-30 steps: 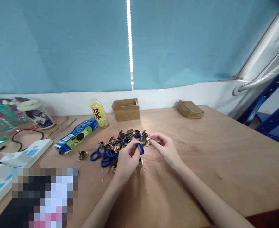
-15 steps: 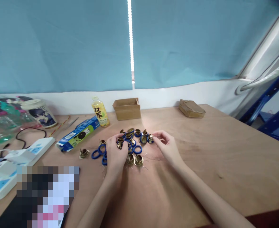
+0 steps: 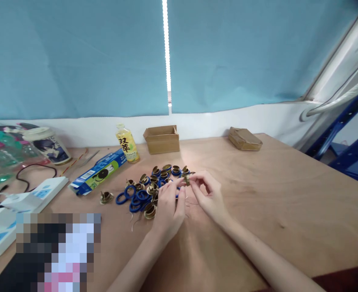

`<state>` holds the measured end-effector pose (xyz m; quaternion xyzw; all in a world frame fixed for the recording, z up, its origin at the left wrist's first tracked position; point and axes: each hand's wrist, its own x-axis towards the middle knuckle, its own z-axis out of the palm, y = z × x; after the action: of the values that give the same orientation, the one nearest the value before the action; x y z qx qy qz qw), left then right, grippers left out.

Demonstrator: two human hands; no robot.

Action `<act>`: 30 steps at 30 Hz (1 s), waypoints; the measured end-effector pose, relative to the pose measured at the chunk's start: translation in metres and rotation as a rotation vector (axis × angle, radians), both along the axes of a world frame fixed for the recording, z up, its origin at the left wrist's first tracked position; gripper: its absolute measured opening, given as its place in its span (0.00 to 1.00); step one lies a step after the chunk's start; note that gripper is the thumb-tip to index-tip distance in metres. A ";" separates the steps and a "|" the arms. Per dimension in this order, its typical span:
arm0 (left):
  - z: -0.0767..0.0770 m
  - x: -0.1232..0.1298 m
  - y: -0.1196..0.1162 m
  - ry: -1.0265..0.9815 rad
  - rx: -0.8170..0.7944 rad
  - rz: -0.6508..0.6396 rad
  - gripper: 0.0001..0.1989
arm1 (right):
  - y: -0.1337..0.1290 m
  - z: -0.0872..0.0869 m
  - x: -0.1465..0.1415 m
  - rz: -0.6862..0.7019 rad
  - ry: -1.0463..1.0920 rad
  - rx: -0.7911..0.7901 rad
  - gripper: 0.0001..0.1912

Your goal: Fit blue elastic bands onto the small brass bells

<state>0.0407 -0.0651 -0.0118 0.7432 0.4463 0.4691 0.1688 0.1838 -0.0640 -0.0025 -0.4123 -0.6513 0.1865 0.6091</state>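
Between thumb and fingertips, my right hand (image 3: 208,192) pinches a small brass-coloured metal part (image 3: 186,179) above the right side of a pile. My left hand (image 3: 169,207) has its fingertips at the left of this same part, closed around its edge; the exact contact is small and partly hidden. Beneath and left of the hands lie several round brass-coloured metal parts (image 3: 150,211), some with a blue ring around them. Loose blue rings (image 3: 121,198) are mixed in at the left of the pile. My left hand covers the pile's front right portion.
One brass-coloured part (image 3: 106,197) lies apart at left. Behind the pile stand an open cardboard box (image 3: 162,144), a yellow-labelled bottle (image 3: 128,144) and a blue-green carton (image 3: 98,172). A closed cardboard box (image 3: 245,139) sits back right. Power strips (image 3: 26,213) and a cup (image 3: 51,146) are left.
My left hand has moved right from the pile to meet my right hand. My right hand has brought the brass-coloured part slightly left, and the left part of the pile is now uncovered.
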 end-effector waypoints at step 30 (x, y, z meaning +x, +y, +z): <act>0.014 -0.002 0.013 -0.859 -0.852 -0.314 0.19 | -0.009 -0.003 -0.005 -0.100 -0.429 0.288 0.03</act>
<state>0.0385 -0.0525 0.0024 0.4121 0.3720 0.4765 0.6817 0.1793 -0.0730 -0.0056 -0.3831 -0.7642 -0.0303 0.5180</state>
